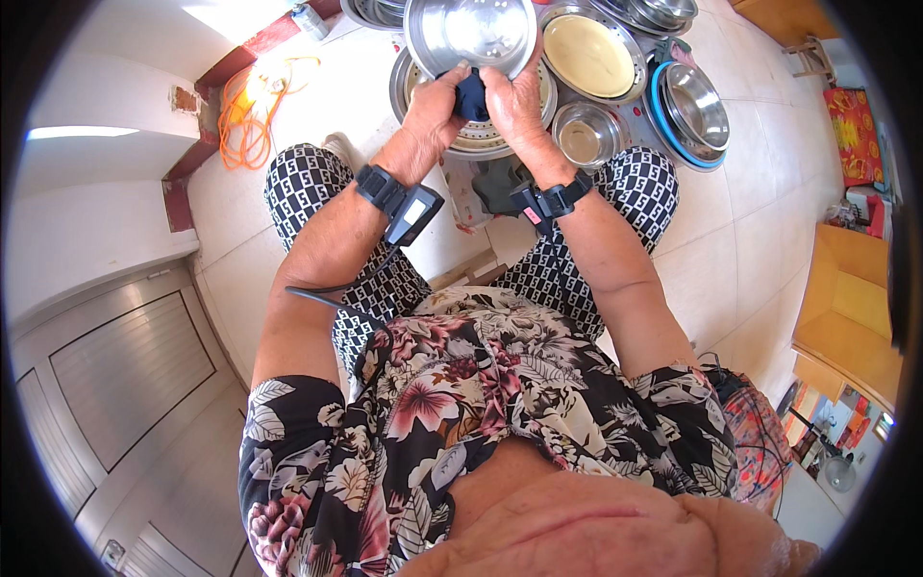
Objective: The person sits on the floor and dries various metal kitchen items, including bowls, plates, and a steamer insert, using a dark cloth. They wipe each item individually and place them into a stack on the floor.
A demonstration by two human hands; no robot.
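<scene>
A shiny stainless steel basin [472, 36] is held up at the top of the view, its inside facing me. My left hand [433, 108] grips its near rim, thumb on top. On the other side of that rim my right hand [515, 101] has hold too, its fingers partly hidden behind the wall. Bunched between both hands is a dark blue cloth [472, 97], pressed against the basin's edge. Below them lies a perforated steel colander [494, 148], largely covered by the hands and basin.
To the right stand a cream dish [589, 56] inside a perforated steel pan, a small steel bowl [588, 135], and nested bowls in a blue-rimmed basin [656, 108]. More steel pans [667, 11] sit behind. An orange cord [245, 119] lies coiled at left, near a metal door [133, 368].
</scene>
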